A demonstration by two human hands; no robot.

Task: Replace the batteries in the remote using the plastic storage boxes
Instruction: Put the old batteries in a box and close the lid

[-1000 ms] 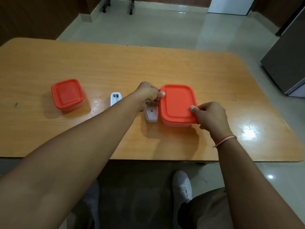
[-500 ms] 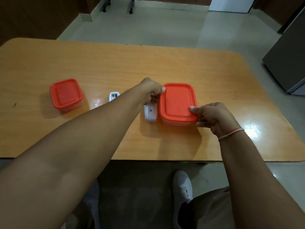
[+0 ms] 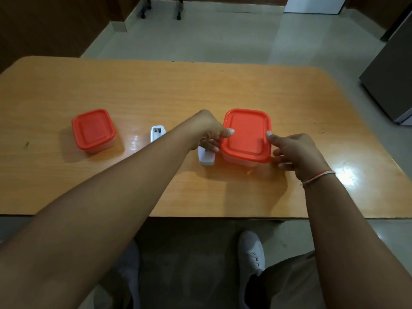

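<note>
Orange wooden table [image 3: 223,85] carries 1 clear plastic storage box with red lid [image 3: 246,136] between both hands, left hand [image 3: 207,132] pinching its left rim, right hand [image 3: 294,150] spread loosely at its right edge, white remote [image 3: 206,158] alongside left.

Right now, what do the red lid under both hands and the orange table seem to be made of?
Red rectangular lid: looks like moulded plastic, smooth and semi-matte, with a raised rim. The clear tub beneath looks like translucent plastic. Orange table: likely wood or wood-look laminate; grain lines show under a glossy, glare-catching finish.
</note>
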